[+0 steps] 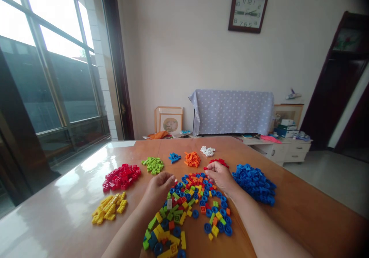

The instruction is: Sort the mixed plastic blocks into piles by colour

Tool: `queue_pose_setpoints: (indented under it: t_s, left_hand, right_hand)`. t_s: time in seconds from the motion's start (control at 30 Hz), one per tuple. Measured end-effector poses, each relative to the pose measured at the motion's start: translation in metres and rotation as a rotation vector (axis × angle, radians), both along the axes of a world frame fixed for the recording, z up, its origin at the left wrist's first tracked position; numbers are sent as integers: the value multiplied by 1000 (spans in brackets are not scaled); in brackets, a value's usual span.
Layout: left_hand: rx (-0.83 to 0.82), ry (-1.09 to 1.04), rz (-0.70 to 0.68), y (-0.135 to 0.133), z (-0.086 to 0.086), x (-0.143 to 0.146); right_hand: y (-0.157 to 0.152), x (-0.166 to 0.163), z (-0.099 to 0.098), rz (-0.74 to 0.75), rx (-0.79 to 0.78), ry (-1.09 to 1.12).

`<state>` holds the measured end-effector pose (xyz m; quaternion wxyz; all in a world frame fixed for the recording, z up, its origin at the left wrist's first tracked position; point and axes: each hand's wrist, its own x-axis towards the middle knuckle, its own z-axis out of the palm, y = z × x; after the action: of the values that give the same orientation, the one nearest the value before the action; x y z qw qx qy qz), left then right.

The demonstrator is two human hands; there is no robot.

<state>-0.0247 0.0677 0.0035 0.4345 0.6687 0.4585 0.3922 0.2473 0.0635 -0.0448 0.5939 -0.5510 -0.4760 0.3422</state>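
A mixed pile of small toy building bricks and blue wheels (184,204) lies between my forearms. At its left edge is my left hand (160,186), fingers curled together; whatever they may hold is hidden. My right hand (221,176) is above the upper right of the pile, thumb and fingers pinched, with a small red brick (205,168) showing at the fingertips. Just behind that hand sits a small heap of red bricks (220,162), partly covered by it. Blue pieces (253,183) form a large heap to its right.
Sorted heaps ring the mixed pile on the wooden table (77,192): yellow bricks (109,208), dark red bricks (121,177), lime bricks (153,165), small blue bricks (174,157), orange bricks (192,159) and white bricks (207,151). Beyond the table stands a white cabinet (291,150).
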Motion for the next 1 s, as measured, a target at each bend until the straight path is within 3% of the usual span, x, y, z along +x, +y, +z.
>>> queue_pose_setpoints:
  t_s: [0.13,0.27,0.37,0.77,1.0]
  left_hand:
    - [9,23,43,3,0,-3]
    - [2,-1,77,5,0,-5]
    - [15,-30,83,5,-1,-7]
    - [44,-32,85,8,-3,-10]
    - [35,-16,84,6,0,-9]
  right_hand:
    - [4,15,-4,-108,51,27]
    - [12,36,-13,-336,58,175]
    - [21,48,-23,-425,50,226]
    - [31,54,-35,-425,27,221]
    - [26,51,-32,-427,27,180]
